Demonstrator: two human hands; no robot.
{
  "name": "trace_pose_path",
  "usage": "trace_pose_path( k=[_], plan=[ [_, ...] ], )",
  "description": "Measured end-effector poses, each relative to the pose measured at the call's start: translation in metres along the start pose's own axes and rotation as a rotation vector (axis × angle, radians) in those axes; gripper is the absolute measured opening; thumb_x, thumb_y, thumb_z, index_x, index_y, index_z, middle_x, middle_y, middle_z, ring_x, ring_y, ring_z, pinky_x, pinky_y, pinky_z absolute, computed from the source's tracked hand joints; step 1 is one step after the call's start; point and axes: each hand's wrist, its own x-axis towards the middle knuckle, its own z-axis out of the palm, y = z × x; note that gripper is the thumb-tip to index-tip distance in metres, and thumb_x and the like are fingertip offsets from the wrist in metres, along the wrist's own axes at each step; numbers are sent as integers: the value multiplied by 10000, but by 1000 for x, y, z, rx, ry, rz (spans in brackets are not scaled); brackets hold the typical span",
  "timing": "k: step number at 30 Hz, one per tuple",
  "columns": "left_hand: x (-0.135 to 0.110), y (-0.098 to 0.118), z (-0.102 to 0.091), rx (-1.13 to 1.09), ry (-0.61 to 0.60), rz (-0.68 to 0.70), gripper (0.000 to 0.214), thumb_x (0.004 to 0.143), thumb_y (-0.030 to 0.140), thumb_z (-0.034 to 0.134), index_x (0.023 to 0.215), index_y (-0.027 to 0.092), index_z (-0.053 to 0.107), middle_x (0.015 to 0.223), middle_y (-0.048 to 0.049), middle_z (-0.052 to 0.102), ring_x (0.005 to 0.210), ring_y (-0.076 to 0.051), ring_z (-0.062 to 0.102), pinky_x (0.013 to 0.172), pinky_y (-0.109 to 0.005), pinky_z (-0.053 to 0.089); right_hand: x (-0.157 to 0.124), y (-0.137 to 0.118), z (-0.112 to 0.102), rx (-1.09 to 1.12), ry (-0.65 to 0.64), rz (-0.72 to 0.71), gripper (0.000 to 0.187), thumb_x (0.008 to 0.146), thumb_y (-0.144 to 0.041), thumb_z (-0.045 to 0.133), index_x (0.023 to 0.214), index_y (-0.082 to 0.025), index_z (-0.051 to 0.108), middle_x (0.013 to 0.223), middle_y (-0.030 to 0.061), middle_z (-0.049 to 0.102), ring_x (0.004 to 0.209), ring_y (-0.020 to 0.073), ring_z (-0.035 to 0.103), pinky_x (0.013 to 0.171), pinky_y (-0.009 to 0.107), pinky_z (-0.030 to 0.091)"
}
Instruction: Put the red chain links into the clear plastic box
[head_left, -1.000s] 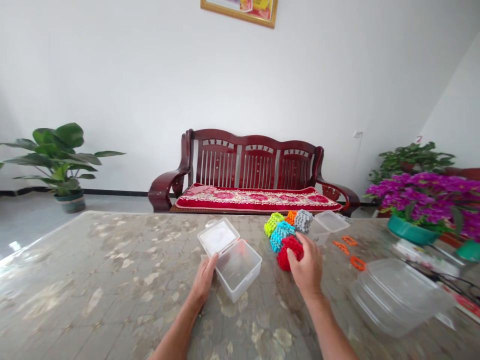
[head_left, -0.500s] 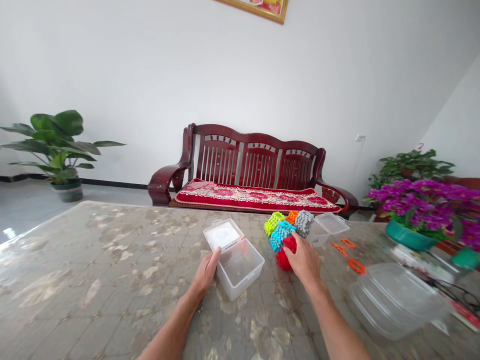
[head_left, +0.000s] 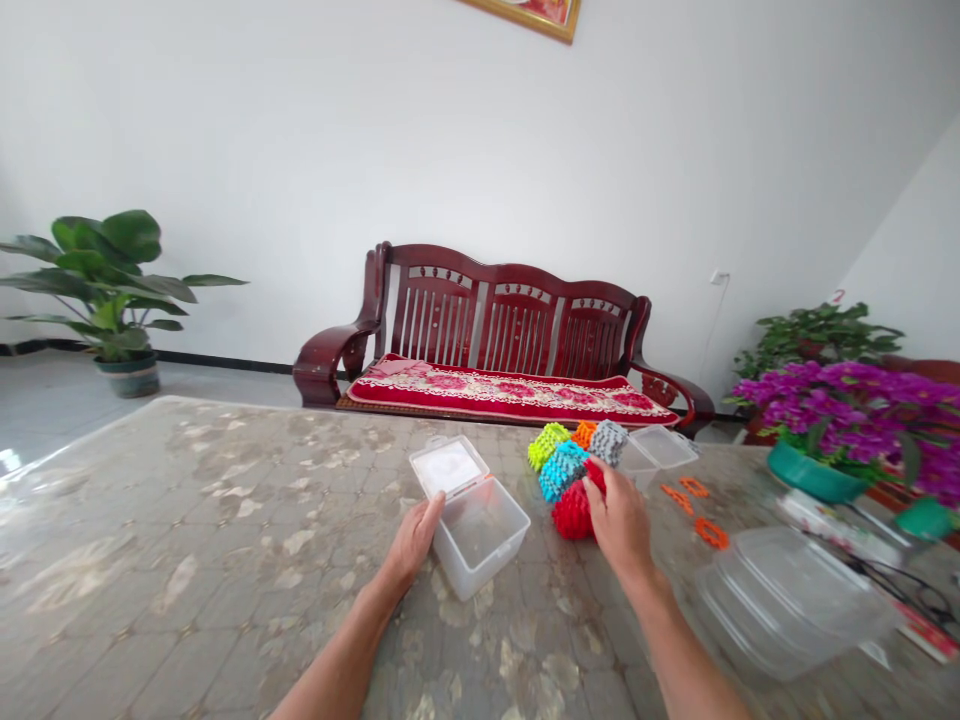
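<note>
The patterned table (head_left: 247,560) spans the lower frame. The dark red wooden bench (head_left: 517,310) stands behind it, at frame centre. The clear box (head_left: 484,570) sits below centre, opening upward, lid tilted back toward the upper left.

Right hand (head_left: 621,515): forearm enters at the bottom edge, right of centre, and angles up and left; back of hand uppermost. Left hand (head_left: 415,535): forearm enters left of centre and angles up and right; thumb extended to the box's left rim near the hinge, other fingers partly hidden beside the wall. Their grip cannot be determined.

The red cluster (head_left: 572,515) lies right of centre, in front of the blue-and-grey cluster (head_left: 562,472). The red piece (head_left: 595,472) is pinched between right thumb and index finger at the cluster's upper right; whether it touches the cluster cannot be determined.
</note>
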Motion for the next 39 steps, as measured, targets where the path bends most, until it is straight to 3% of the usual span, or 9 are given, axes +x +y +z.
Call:
trace_pose_path(
  k=[7,11,14,19,23,25,27,34,39],
  plan=[
    [-3,6,0,76,-53,-2,532,839,628,501,758,169,758,832,-76,773,865,-319,655,837,-360,497,-61,-19,4,168,-283,-76,358,957,-264,450,1280,-236,603,1206,81,688,1132,233,633,957,378,513],
    [-3,9,1,81,-71,-9,575,848,643,472,819,155,775,855,-81,775,873,-321,654,839,-360,495,-88,-18,14,131,-409,-45,405,866,-156,524,1238,-255,651,1146,85,696,1078,265,642,932,397,523],
    [-3,10,1,91,-90,-13,606,855,658,445,844,148,774,884,-86,777,870,-319,662,853,-369,499,-93,-20,12,149,-520,-33,487,785,-116,585,1247,-256,656,1200,86,684,1129,278,619,995,418,492],
    [-4,10,1,109,-97,-3,630,863,667,430,868,141,776,908,-94,779,896,-325,668,864,-373,501,-75,-18,0,221,-567,10,566,681,-122,617,1232,-242,666,1275,75,658,1189,261,597,1055,423,452],
    [-4,10,1,106,-100,27,627,879,649,425,907,138,786,944,-96,781,923,-322,673,889,-375,496,-46,-2,-4,286,-358,120,402,802,-232,555,1188,-213,664,1167,90,693,1033,230,660,927,406,526],
    [-3,10,1,113,-96,33,632,881,650,415,904,140,787,937,-98,781,914,-322,676,892,-381,500,-29,6,-4,209,-233,116,410,810,-270,562,1207,-208,645,1190,97,673,1072,240,635,953,418,506],
    [-3,10,1,128,-88,25,640,874,662,409,881,142,783,920,-102,778,893,-324,676,888,-390,504,-14,12,-5,65,-192,84,474,767,-275,619,1236,-206,627,1215,96,650,1148,257,588,1022,432,450],
    [-3,11,2,154,-90,7,663,863,683,385,826,139,763,892,-111,771,899,-329,671,906,-387,495,9,15,-8,-237,-285,99,479,736,-337,699,1190,-192,659,1102,89,646,1070,274,586,971,402,420],
    [-3,12,2,191,-115,1,695,878,671,348,919,102,744,995,-126,769,968,-331,664,931,-392,485,5,22,-5,-254,-409,111,663,720,-402,708,1330,-175,581,1239,118,622,1132,302,566,999,413,399]
  ],
)
